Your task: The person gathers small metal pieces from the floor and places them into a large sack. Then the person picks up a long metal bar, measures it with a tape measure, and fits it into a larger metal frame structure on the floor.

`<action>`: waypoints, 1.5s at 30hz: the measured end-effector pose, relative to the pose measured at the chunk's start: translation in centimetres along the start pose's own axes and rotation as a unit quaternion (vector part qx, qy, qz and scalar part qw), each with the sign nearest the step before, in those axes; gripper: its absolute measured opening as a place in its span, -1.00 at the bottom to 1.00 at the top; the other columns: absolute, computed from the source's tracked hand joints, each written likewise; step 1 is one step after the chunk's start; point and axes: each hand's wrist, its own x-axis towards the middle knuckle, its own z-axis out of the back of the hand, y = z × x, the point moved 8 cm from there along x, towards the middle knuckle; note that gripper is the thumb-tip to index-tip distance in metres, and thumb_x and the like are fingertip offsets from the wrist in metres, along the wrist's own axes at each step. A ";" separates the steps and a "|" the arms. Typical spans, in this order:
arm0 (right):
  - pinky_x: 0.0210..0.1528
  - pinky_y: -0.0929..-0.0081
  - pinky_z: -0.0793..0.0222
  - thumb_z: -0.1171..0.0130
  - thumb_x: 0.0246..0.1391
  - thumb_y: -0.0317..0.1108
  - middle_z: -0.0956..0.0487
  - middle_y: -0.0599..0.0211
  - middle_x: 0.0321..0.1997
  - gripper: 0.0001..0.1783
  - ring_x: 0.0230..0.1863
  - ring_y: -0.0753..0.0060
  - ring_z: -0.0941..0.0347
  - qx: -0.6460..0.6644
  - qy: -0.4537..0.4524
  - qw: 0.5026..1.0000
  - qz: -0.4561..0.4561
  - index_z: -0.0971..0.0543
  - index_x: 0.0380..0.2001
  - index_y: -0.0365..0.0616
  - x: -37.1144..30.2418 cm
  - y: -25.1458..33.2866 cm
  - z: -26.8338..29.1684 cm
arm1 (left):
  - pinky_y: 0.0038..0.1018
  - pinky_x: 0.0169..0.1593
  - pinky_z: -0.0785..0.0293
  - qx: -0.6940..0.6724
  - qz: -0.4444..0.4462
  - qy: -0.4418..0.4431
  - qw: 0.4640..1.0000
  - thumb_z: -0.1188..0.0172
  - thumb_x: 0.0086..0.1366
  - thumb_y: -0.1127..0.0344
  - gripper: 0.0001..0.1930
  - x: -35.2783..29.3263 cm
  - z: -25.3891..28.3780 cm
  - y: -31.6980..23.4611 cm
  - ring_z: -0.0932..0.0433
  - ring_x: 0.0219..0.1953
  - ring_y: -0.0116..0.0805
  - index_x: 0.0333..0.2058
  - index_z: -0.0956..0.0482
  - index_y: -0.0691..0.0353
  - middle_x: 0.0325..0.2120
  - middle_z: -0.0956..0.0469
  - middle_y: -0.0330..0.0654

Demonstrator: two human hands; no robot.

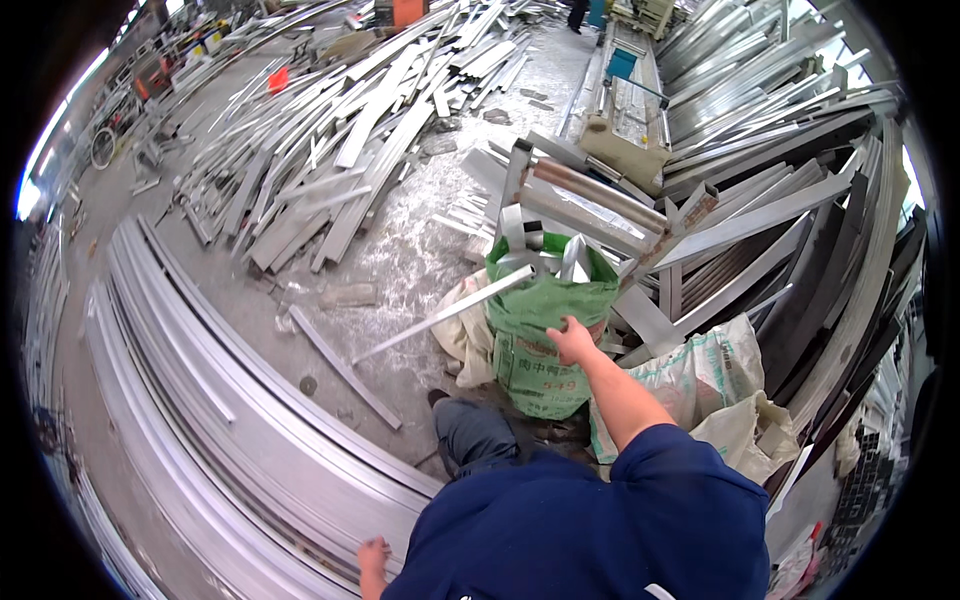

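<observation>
My right hand (571, 341) is in front of a green woven sack (541, 370), its fingers apart and nothing visible in them. Whether it touches the sack I cannot tell. Short metal offcuts (575, 260) stick up out of the sack's mouth. A thin silver tube (445, 313) slants from the floor up to the sack's rim. At the lower left, my left hand (373, 554) is low by a stack of long silver metal profiles (250, 420). Its fingers show only small and blurred, and nothing can be made out in them.
Pale woven sacks (700, 370) stand right of the green one. Behind it a rusty metal rack (600, 195) holds long profiles. A big heap of silver profiles (370, 130) covers the far floor. A loose strip (345, 368) lies between the stack and the sack. Farther back stands a long machine (625, 110).
</observation>
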 end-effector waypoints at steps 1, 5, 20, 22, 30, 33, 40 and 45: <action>0.10 0.18 -0.33 -0.24 0.00 0.03 -0.41 -0.15 0.14 -0.18 0.11 -0.14 -0.38 0.000 -0.028 1.000 -0.001 -0.28 0.21 -0.27 2.5 1.0 0.1 | -0.44 -0.49 -0.47 0.034 0.015 0.006 0.999 -0.16 0.23 0.20 -0.68 0.2 -0.1 -0.7 -0.59 -0.50 -0.30 -0.27 -0.54 0.43 -0.46 -0.61 -0.06; 0.23 0.19 -0.25 -0.25 -0.03 0.07 -0.19 -0.27 0.29 -0.11 0.24 -0.18 -0.26 -0.013 -0.138 0.990 -0.025 -0.22 0.23 -0.27 11.5 3.1 0.2 | -0.44 -0.45 -0.48 0.151 0.041 0.024 0.987 -0.17 0.21 0.20 -0.68 1.5 -0.3 -5.7 -0.59 -0.49 -0.30 -0.29 -0.56 0.42 -0.46 -0.62 -0.07; -0.14 0.22 -0.46 -0.41 -0.24 -0.12 -0.62 0.02 -0.34 -0.56 -0.25 0.00 -0.56 -0.091 0.025 0.995 -0.015 -0.62 -0.37 -0.25 20.3 17.6 -3.6 | -0.40 -0.31 -0.50 0.121 -0.063 -0.115 0.984 -0.18 0.21 0.25 -0.70 15.4 9.2 -45.3 -0.59 -0.45 -0.32 -0.30 -0.59 0.45 -0.47 -0.63 -0.07; -0.21 0.24 -0.44 -0.41 -0.24 -0.10 -0.60 0.07 -0.39 -0.56 -0.31 0.02 -0.53 0.089 0.024 0.995 0.035 -0.61 -0.36 -0.22 20.4 21.9 -3.0 | -0.49 -0.40 -0.45 0.114 -0.089 -0.080 0.986 -0.14 0.24 0.24 -0.68 17.3 6.2 -52.9 -0.58 -0.47 -0.35 -0.21 -0.53 0.43 -0.45 -0.61 -0.12; -0.14 0.17 -0.38 -0.44 -0.22 0.04 -0.50 0.11 -0.31 -0.49 -0.20 -0.02 -0.45 0.227 -0.092 0.940 0.236 -0.56 -0.45 -0.21 14.0 40.3 -3.3 | -0.40 -0.27 -0.48 0.448 -0.233 0.083 0.859 -0.13 0.28 0.23 -0.71 19.2 -1.2 -62.5 -0.60 -0.38 -0.30 -0.25 -0.57 0.40 -0.40 -0.62 -0.07; -0.25 0.27 -0.37 -0.46 -0.20 -0.05 -0.45 0.20 -0.38 -0.51 -0.33 0.10 -0.41 0.313 -0.173 0.898 0.256 -0.50 -0.41 -0.21 8.8 40.2 -5.3 | -0.39 -0.29 -0.47 0.556 -0.219 0.153 0.787 -0.11 0.27 0.22 -0.73 24.8 -1.1 -62.8 -0.60 -0.38 -0.29 -0.27 -0.55 0.36 -0.41 -0.61 -0.08; -0.41 0.45 -0.23 -0.41 -0.06 -0.09 -0.35 0.36 -0.58 -0.56 -0.49 0.48 -0.22 0.430 -0.218 0.872 0.090 -0.41 -0.46 -0.17 6.6 37.5 -9.4 | -0.36 -0.35 -0.46 0.634 -0.225 0.222 0.706 -0.09 0.27 0.20 -0.76 34.8 -5.4 -77.6 -0.59 -0.39 -0.27 -0.30 -0.51 0.28 -0.44 -0.59 -0.11; -0.45 0.47 -0.22 -0.38 -0.01 -0.10 -0.34 0.42 -0.62 -0.61 -0.52 0.54 -0.21 0.445 -0.343 0.827 0.016 -0.44 -0.52 -0.14 -2.7 36.4 -8.7 | -0.34 -0.39 -0.45 0.628 -0.253 0.239 0.695 -0.07 0.27 0.18 -0.79 39.3 -11.1 -87.0 -0.59 -0.39 -0.25 -0.32 -0.49 0.22 -0.46 -0.58 -0.13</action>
